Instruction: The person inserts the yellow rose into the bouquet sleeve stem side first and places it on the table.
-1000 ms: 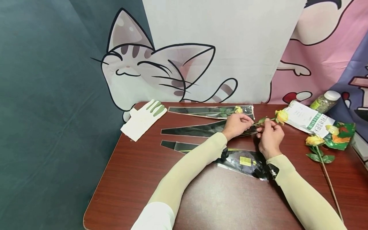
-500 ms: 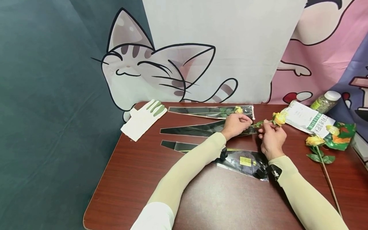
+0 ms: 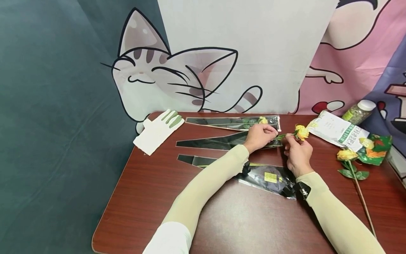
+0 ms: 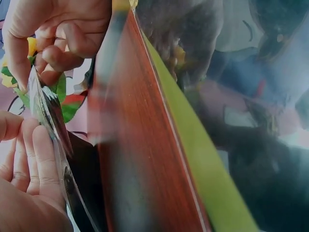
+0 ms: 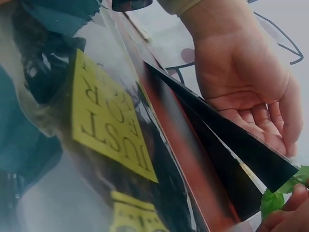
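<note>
My left hand (image 3: 260,137) pinches the mouth of a long black-and-clear flower sleeve (image 3: 212,141), the middle one of three on the table. The sleeve's upper film (image 4: 46,104) stands lifted at the fingertips. My right hand (image 3: 299,155) pinches a yellow rose (image 3: 302,132) just below its bloom. Its stem runs leftward into the sleeve opening, and green leaves (image 5: 273,200) sit right at that edge. How far the stem reaches inside is hidden by my left hand.
Behind lies a sleeve (image 3: 219,122) with a yellow rose inside; in front, another sleeve (image 3: 253,180) bears a yellow label (image 3: 270,177). A loose yellow rose (image 3: 356,181), white packet (image 3: 336,128), green packet (image 3: 377,151) and capped jar (image 3: 360,112) lie right. A white glove (image 3: 158,133) lies left.
The rose in my right hand has moved left, its bloom closer to the sleeve mouth. My left hand has shifted slightly up and stays at the sleeve's edge.
</note>
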